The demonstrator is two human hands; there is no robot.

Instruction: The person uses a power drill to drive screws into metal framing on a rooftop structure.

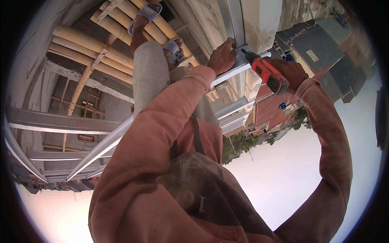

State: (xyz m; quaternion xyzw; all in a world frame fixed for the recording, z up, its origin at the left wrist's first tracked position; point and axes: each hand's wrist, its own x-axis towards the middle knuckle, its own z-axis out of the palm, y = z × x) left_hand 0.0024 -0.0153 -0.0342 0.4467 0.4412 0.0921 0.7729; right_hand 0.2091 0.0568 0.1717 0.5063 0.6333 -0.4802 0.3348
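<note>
My left hand point(222, 56) is closed over a silver metal channel point(231, 73), near where it meets an upright metal strip point(229, 22) beside a pale concrete ledge point(261, 18). My right hand point(292, 73) holds a red and black cordless drill point(269, 76). The drill's dark chuck points up and left at the metal, just right of my left fingers; whether the tip touches it is too small to tell.
Bamboo poles point(89, 48) form scaffolding under my sandalled feet point(144, 14), over a drop between block walls point(111, 103). More metal beams point(60, 121) cross at the left. Rooftops point(324, 52), trees and open sky lie beyond the edge on the right.
</note>
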